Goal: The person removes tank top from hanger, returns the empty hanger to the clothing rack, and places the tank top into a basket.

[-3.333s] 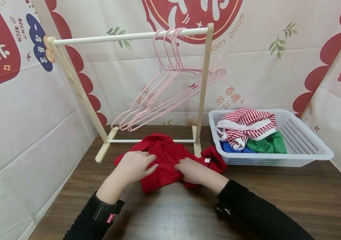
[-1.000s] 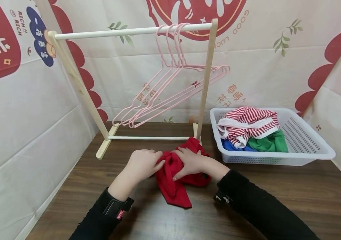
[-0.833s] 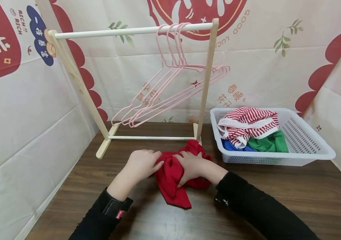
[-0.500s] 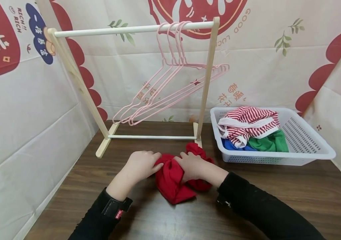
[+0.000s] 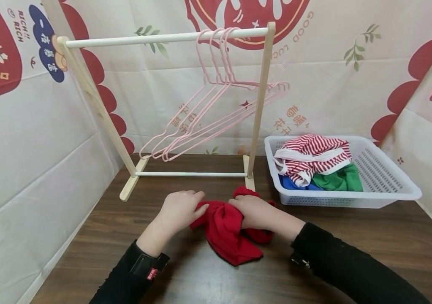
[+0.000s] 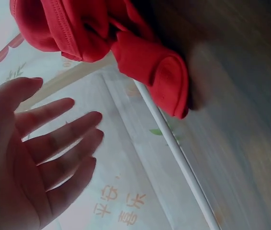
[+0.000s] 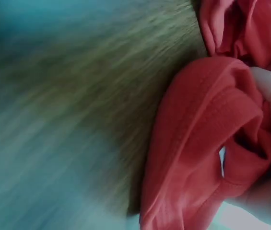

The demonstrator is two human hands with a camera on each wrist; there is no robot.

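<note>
Dark wood-grain table [image 5: 352, 236], boards running left to right. At the back left stands a small wooden clothes rack [image 5: 255, 126], both feet planted on the table. Just right of it sits a white plastic basket [image 5: 390, 185], well toward the right edge. Front and centre, a bunched red garment [image 5: 227, 230] lies on the table, near the rack's right foot and beside the basket's near corner.
</note>
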